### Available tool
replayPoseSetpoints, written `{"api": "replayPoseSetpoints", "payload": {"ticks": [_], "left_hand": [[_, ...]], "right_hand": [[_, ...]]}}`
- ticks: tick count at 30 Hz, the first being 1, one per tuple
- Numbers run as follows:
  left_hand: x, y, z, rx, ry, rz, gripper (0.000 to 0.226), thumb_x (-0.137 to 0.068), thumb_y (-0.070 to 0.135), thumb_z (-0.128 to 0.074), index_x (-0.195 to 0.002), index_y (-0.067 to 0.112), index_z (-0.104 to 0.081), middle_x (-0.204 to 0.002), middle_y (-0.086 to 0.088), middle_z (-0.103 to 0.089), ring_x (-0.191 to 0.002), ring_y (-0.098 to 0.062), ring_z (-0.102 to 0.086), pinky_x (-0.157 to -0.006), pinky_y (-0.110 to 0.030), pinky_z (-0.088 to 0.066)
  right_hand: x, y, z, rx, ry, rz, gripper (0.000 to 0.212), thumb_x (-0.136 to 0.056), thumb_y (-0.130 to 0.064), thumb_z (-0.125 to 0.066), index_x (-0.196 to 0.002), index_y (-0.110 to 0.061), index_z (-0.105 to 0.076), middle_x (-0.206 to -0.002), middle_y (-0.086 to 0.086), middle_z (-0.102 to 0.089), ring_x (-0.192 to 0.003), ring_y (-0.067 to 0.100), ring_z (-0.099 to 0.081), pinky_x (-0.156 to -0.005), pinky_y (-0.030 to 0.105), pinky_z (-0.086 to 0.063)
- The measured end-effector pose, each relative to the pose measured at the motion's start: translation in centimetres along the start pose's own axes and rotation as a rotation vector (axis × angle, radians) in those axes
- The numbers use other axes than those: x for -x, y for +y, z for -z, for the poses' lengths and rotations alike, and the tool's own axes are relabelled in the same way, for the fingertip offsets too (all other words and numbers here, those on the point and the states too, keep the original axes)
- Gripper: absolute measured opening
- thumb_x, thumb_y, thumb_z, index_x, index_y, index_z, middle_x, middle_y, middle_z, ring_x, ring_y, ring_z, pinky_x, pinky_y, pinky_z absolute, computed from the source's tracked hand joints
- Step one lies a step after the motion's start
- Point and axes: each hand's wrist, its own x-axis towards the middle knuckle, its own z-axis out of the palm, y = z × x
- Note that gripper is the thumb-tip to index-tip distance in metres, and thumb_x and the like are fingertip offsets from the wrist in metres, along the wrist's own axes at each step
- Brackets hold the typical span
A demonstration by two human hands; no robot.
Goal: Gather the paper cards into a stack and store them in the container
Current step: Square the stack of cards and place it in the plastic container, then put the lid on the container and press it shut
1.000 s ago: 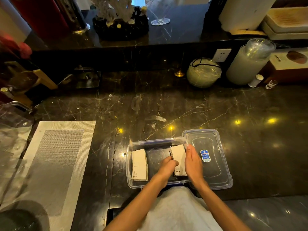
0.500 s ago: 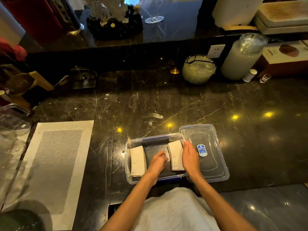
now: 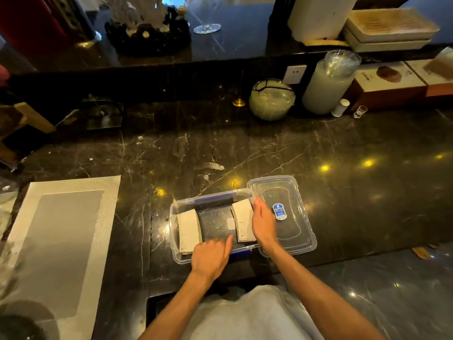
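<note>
Left hand [image 3: 210, 257] withdrawn to container [image 3: 177, 251] near rim, fingers loosely spread; right hand [image 3: 264, 223], fingers together, steadies right card stack [image 3: 243, 219].

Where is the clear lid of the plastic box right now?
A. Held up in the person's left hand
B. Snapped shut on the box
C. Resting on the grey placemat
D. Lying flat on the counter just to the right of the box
D: the lid, with its blue sticker facing up, lies flat on the dark counter against the right side of the open box.
</note>
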Motion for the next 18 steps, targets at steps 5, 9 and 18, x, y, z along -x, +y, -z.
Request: {"api": "replayPoseSetpoints", "payload": {"ticks": [5, 9, 18], "left_hand": [[-0.4, -0.2, -0.1, 0.047, -0.031, 0.003, 0.043, -0.103, 0.044, -0.030, -0.104, 0.020, -0.066, -0.087, -0.004, -0.072, -0.074, -0.021, -0.069, -0.072, -0.038, -0.057], [-1.3, 0.9, 1.6, 0.221, 0.139, 0.121, 0.062, -0.097, 0.053, -0.018, -0.085, 0.021, -0.069, -0.086, 0.002, -0.073, -0.073, -0.013, -0.066, -0.073, -0.032, -0.056], [-16.6, 10.1, 8.2, 0.020, 0.036, -0.078, 0.027, -0.097, 0.033, -0.041, -0.115, 0.017, -0.054, -0.119, -0.008, -0.060, -0.115, -0.029, -0.053, -0.101, -0.050, -0.037]], "right_hand": [[-0.2, -0.3, 0.9, -0.119, -0.115, -0.062, 0.040, -0.104, -0.045, -0.035, -0.136, -0.029, -0.053, -0.111, -0.002, -0.071, -0.094, 0.011, -0.070, -0.082, 0.035, -0.061], [-0.3, 0.1, 5.0, -0.066, -0.072, 0.024, 0.043, -0.104, -0.034, -0.041, -0.147, -0.026, -0.044, -0.139, -0.007, -0.055, -0.124, 0.009, -0.053, -0.103, 0.033, -0.048], [0.5, 7.6, 17.2, 0.744, -0.065, -0.035, 0.088, -0.086, -0.060, -0.060, -0.155, -0.022, -0.022, -0.149, 0.014, -0.033, -0.134, 0.031, -0.034, -0.109, 0.040, -0.037]]}}
